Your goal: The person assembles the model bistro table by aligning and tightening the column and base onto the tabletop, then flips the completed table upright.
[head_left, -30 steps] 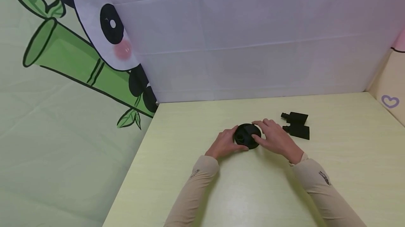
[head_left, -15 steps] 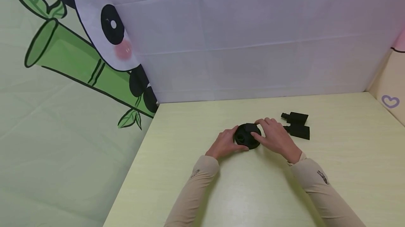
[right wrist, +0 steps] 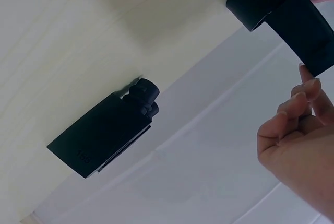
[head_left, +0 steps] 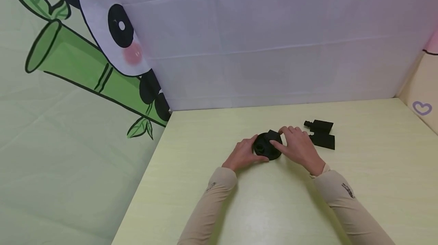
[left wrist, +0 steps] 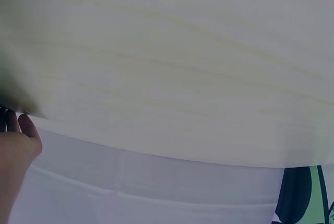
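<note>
A black round base (head_left: 262,154) with a ringed hole sits on the table in the head view. My left hand (head_left: 242,153) grips its left side, fingers at the far edge and thumb along the near edge. My right hand (head_left: 298,148) pinches a flat black blade-like piece (head_left: 273,135) at the base's right side. In the right wrist view, this blade (right wrist: 297,31) juts out from the base's wall (right wrist: 250,4), with fingertips at its outer end. The left wrist view shows only part of my left hand (left wrist: 18,145); the base is hidden there.
Two more black blades, one farther back (head_left: 323,126) and one nearer (head_left: 324,141), lie just beyond my right hand, each with a round stub at its left end. Behind the pale table (head_left: 273,207) hangs a white printed cloth (head_left: 267,47).
The blade under my right fingers has turned, and its corner now sticks out past the base's far edge. My right hand has shifted slightly with it; my left hand has stayed put.
</note>
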Motion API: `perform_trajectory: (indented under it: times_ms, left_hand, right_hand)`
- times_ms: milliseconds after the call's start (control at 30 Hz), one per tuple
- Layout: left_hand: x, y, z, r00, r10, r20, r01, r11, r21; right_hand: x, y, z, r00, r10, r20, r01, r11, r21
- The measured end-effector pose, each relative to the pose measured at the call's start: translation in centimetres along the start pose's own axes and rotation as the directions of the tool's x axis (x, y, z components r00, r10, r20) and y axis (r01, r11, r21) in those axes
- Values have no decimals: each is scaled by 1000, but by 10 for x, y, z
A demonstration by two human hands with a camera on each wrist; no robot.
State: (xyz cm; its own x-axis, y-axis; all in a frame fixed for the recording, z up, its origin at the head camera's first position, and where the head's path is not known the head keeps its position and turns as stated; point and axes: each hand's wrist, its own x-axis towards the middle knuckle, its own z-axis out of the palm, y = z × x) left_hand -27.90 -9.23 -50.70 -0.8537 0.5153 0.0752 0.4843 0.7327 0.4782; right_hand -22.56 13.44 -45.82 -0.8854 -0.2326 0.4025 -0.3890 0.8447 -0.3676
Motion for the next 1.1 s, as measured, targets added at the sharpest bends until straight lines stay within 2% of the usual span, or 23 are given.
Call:
perform_trajectory:
  times_ms: [233, 433, 533, 700, 800, 967, 1100]
  left_hand:
    - [0, 2, -1, 1000, -12, 3, 12, 1000, 8]
    - [0, 3, 0, 1000, -17, -1, 17, 1000, 10]
    - [1, 3, 0, 1000, -18, -2, 18, 1000, 11]
    - [1, 2, 0, 1000, -24, 4, 24, 1000, 6]
    - [2, 1, 0, 1000, -15, 1, 15, 1000, -4]
    - [2, 1, 0, 1000, -2, -6, 2, 1000, -8]
    - [2, 2, 0, 1000, -4, -6, 4, 1000, -4]
  right_hand:
    - [1, -1, 2, 1000, 21, -7, -21, 1000, 9]
    - [1, -2, 5, 998, 50, -43, -51, 999, -16]
    - [1, -3, 4, 997, 64, -31, -64, 998, -6]
    - [2, -2, 2, 999, 8, 31, -9, 1000, 30]
    - [2, -1, 1, 999, -21, 28, 20, 1000, 22]
    - [3, -3, -1, 1000, 16, -13, -16, 1000, 5]
    - [3, -2, -2, 1000, 24, 3, -24, 1000, 11]
